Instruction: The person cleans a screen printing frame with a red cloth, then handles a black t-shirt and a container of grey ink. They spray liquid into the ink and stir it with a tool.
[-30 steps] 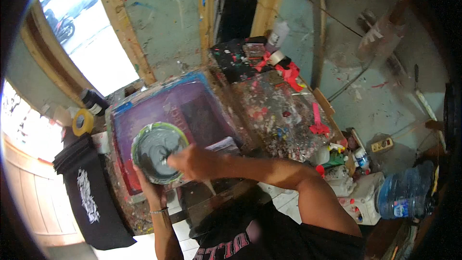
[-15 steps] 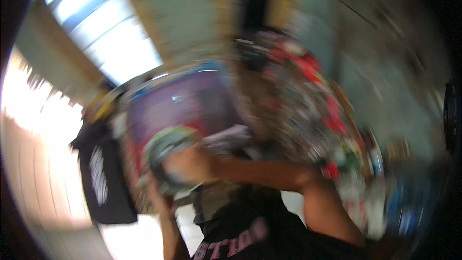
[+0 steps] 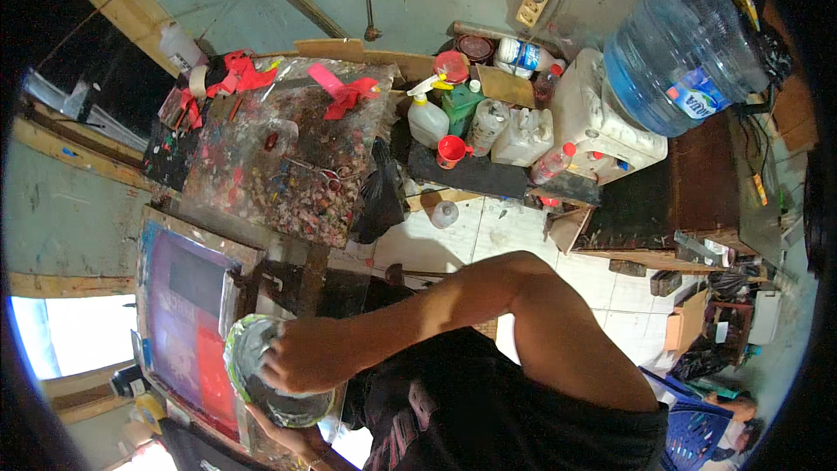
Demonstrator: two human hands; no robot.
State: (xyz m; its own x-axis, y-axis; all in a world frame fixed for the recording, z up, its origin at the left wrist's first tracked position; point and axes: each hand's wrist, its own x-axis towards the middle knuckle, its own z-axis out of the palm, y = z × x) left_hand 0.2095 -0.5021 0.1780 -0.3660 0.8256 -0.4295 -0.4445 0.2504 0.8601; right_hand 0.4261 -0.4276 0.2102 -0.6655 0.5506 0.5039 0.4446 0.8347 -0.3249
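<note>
My left hand holds a round tub from below, its fingers wrapped against the side. The tub is smeared greenish at the rim and grey inside. Over its mouth, my right hand is closed with curled fingertips at the grey inner wall; whatever it grips, if anything, is hidden. Just left of the tub lies a screen-printing frame with a wooden border and purple, red and grey patches on its mesh.
A paint-stained table carries red cloth and scraps. To its right, a dark low shelf holds a spray bottle, several jugs and a red cup. A big blue water bottle stands far right. A person shows at lower right.
The view has turned to the right and sharpened, bringing the shelf of jugs and the water bottle into sight. My hands stay at the tub.
</note>
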